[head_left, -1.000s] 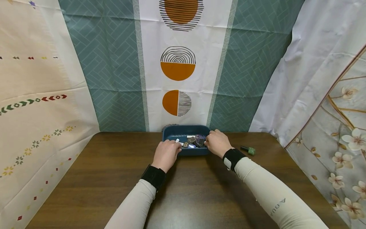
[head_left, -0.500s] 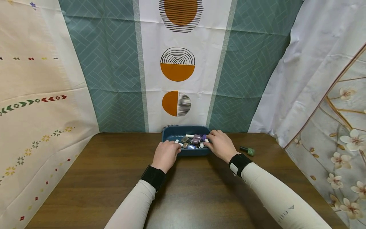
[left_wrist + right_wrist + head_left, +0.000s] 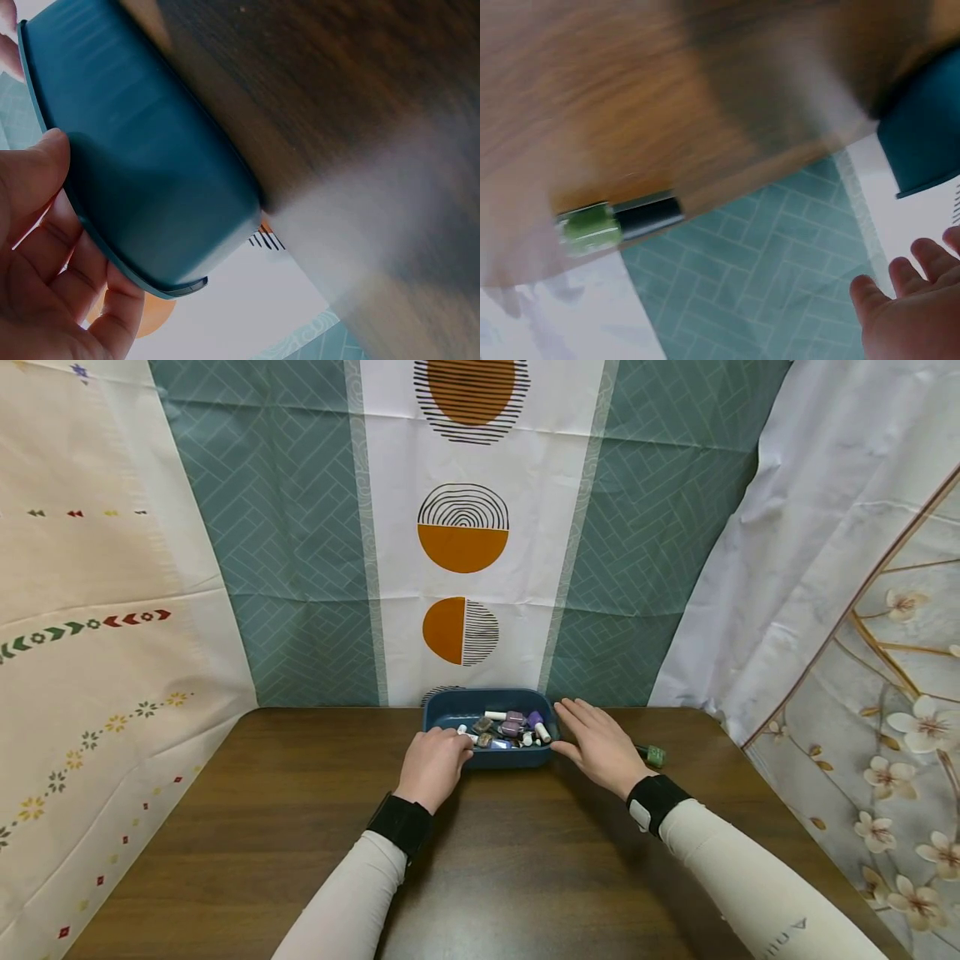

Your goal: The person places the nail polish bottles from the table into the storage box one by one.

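A dark blue plastic bin [image 3: 491,758] holds several nail polish bottles [image 3: 513,727], among them purple ones with white caps. My left hand [image 3: 433,768] grips its near left rim; in the left wrist view the thumb [image 3: 46,161] presses the outer wall and the fingers curl over the rim. Just off the bin's right end, my right hand [image 3: 600,750] has its fingers extended and holds nothing. To the right of that hand, a green nail polish bottle [image 3: 655,757] with a black cap lies on its side, its cap partly hidden by the hand in the head view.
The brown wooden table [image 3: 480,868] carries the bin near its back edge. Patterned cloth [image 3: 315,568] hangs close behind it, with more cloth [image 3: 847,693] along the right and left sides.
My right hand has let go of a purple bottle with a white cap inside the bin, then moved out to the right with fingers spread. The left hand has stayed on the rim.
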A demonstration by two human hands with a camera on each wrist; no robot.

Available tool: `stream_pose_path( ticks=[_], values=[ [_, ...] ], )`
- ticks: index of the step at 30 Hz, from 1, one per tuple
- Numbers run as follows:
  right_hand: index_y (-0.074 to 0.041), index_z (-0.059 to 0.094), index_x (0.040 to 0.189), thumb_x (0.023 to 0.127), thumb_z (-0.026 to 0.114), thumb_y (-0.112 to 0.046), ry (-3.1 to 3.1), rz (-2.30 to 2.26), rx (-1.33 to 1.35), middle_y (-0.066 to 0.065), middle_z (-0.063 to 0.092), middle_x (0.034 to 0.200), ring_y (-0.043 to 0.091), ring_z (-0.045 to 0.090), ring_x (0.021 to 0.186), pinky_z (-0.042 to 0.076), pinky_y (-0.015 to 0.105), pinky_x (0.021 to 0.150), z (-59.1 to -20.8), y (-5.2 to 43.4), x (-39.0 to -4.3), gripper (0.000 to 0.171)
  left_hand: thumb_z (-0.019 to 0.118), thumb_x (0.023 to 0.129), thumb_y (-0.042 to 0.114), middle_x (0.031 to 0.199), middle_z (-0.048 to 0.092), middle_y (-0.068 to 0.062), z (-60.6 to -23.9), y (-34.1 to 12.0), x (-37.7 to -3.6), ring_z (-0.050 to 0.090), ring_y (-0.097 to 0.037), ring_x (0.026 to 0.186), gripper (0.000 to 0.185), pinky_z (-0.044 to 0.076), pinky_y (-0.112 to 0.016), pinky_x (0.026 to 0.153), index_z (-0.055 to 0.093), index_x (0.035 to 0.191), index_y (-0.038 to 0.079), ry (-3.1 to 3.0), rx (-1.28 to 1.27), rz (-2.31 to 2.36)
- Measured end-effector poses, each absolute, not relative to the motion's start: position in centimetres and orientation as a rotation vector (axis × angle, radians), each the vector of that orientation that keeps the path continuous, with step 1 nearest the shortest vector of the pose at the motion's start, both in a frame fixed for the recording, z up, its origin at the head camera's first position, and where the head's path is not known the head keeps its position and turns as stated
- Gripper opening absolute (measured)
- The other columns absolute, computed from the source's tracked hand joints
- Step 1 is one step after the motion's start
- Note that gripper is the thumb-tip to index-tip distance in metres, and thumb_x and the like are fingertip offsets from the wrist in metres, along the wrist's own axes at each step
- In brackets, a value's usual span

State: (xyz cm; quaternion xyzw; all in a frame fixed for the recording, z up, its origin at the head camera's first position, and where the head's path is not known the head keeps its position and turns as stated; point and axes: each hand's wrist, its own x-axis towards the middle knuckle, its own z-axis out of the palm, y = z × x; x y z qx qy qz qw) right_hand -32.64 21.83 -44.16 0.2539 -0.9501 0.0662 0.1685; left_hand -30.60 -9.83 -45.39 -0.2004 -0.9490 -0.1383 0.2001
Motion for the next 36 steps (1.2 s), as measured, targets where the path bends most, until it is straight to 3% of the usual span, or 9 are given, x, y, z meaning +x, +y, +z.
stream_pose_path(
  ticks=[13,20,36],
  values=[
    [-0.001,0.038,0.17,0.11,0.067,-0.046,-2.728,0.163,0.683,0.023,0.039,0.173,0.043,0.032,0.162,0.023,0.064,0.129,-45.2,25.8,-31.8,0.08,0.082,0.103,0.021,0.098,0.08,-0.003,-45.1,-9.7,-30.6,0.069,-0.025,0.092,0.011,0.056,-0.045,0.089,0.086,0.112,0.015,-2.676,-0.55,-0.394],
    [0.002,0.042,0.167,0.107,0.071,-0.043,-2.71,0.13,0.658,0.026,0.043,0.17,0.047,0.037,0.158,0.028,0.068,0.126,-45.5,27.4,-31.4,0.08,0.081,0.103,0.021,0.098,0.08,-0.002,-45.4,-9.7,-30.7,0.069,-0.025,0.092,0.011,0.056,-0.046,0.089,0.086,0.112,0.015,-2.679,-0.548,-0.384],
    [0.007,0.038,0.166,0.107,0.073,-0.042,-2.818,0.093,0.504,0.03,0.041,0.169,0.051,0.036,0.157,0.024,0.069,0.127,-46.1,31.1,-30.5,0.085,0.081,0.103,0.021,0.1,0.08,-0.003,-45.4,-9.8,-30.6,0.069,-0.025,0.092,0.012,0.056,-0.045,0.088,0.086,0.112,0.015,-2.672,-0.554,-0.4]
  ],
)
